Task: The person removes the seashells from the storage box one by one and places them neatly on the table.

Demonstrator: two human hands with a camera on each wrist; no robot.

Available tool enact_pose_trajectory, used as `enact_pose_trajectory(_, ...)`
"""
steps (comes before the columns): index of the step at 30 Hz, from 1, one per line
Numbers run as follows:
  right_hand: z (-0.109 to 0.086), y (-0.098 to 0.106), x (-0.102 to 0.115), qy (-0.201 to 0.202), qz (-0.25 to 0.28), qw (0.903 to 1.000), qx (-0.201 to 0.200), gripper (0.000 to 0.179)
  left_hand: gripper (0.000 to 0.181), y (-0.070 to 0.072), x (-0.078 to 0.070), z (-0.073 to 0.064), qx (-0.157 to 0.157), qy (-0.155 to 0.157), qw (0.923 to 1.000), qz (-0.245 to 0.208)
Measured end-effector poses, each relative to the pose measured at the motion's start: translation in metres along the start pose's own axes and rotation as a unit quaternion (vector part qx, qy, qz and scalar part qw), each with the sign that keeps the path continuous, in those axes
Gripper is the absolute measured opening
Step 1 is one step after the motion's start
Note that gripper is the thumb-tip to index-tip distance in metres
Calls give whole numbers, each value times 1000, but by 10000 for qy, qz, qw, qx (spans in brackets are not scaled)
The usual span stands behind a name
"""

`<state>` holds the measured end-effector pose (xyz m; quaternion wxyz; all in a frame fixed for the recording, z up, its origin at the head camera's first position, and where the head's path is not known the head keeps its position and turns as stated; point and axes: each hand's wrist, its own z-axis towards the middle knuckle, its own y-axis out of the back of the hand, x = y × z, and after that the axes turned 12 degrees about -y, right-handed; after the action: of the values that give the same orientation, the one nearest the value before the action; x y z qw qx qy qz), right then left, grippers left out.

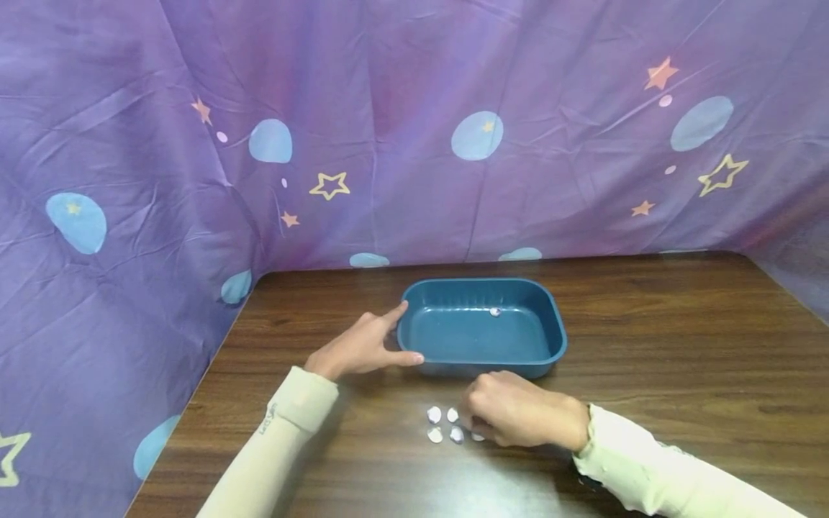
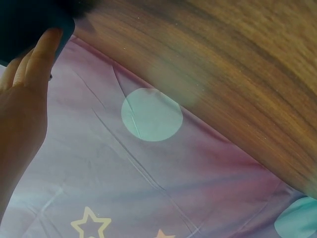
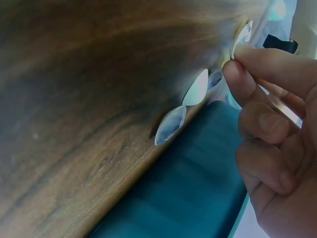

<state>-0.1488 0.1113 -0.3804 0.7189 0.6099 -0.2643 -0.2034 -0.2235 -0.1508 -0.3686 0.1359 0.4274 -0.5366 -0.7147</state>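
Observation:
Several small white seashells (image 1: 435,434) lie in two short rows on the table in front of a blue plastic basin (image 1: 414,368). My right hand (image 1: 518,411) is low over the right end of these rows, and its fingers hide part of them. In the right wrist view, the thumb and index finger pinch a pale shell (image 3: 233,49) at its edge, beside other shells (image 3: 196,88) on the wood. My left hand (image 1: 363,347) spans the basin's left end, thumb on the front rim, straight fingers along the left side. One small shell (image 1: 495,311) lies inside the basin.
The brown wooden table (image 1: 680,345) reaches back to a purple curtain (image 1: 414,86) printed with stars and blue spots. The curtain also hangs along the table's left side. The basin stands near the table's back, close beyond the right hand.

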Motion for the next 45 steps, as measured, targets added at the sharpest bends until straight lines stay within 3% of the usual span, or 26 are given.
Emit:
enact_pose_trajectory(23, -1, 1, -2, -74, 102, 9999, 41, 30, 108, 2, -2, -1, 5, 86, 10000, 0)
enact_pose_trajectory(32, 1, 25, -14, -245, 296, 9992, -70, 20, 107, 1, -2, -1, 19, 126, 9999, -33)
enact_pose_trajectory(45, 13, 56, -56, -457, 708, 9964, -103, 12, 107, 0, 0, -2, 2, 116, 9999, 24)
